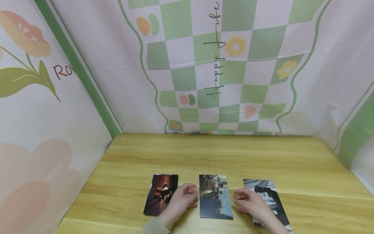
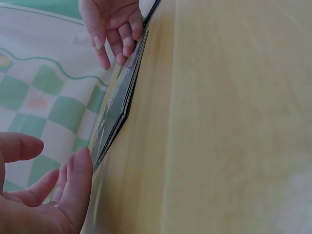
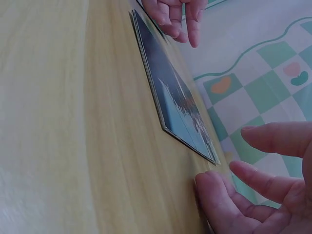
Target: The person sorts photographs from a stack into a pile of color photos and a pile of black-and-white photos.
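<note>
Three small stacks of photo prints lie in a row on the wooden table. My left hand (image 1: 181,201) hovers between the dark reddish left stack (image 1: 156,198) and the blue-toned middle stack (image 1: 214,200), its fingers loosely bent. On the other side of the middle stack, my right hand (image 1: 248,203) holds nothing and partly covers the black-and-white right stack (image 1: 276,200). Both wrist views show thumb and fingers spread apart. Several layered edges show on the middle stack (image 2: 119,105) in the left wrist view.
The wooden table (image 1: 204,152) reaches back to a white fabric wall with a green checkered print (image 1: 207,74). A fabric panel with flowers (image 1: 43,130) borders the table on the left, and another with a green band (image 1: 356,136) on the right.
</note>
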### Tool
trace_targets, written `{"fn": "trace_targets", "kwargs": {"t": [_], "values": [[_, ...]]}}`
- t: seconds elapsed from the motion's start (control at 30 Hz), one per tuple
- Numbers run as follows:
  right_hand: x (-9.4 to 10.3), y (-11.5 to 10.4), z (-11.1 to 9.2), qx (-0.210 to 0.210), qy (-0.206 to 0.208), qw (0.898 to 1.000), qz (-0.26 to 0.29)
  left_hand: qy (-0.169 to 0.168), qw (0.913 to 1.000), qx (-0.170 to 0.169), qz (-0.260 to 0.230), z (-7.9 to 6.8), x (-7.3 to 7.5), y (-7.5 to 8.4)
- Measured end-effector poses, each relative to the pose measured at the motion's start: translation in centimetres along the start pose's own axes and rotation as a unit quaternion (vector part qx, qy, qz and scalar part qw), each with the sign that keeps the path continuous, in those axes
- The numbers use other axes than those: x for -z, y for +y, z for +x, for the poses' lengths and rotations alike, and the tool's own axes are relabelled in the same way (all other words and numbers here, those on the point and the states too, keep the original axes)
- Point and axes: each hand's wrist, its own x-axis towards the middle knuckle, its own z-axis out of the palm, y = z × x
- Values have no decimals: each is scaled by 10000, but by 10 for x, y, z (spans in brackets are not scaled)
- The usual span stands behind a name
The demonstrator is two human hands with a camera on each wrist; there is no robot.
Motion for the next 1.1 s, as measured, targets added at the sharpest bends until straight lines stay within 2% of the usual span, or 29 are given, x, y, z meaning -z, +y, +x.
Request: {"fn": "trace_targets", "kwargs": {"t": [0.5,0.7,0.83,1.1], "values": [[-5,-1,3,-78,50,9997,215,-109,9997,154,-132,-1,4,-1],[-8,-4,2,-154,147,9998,57,-128,9994,250,-193,-2,5,-3],[-9,-5,2,-126,41,9999,-34,-145,9990,335,-269,-2,4,-5],[-12,-5,4,-286,-75,9995,-142,-98,9993,242,-262,-2,1,-8]]}}
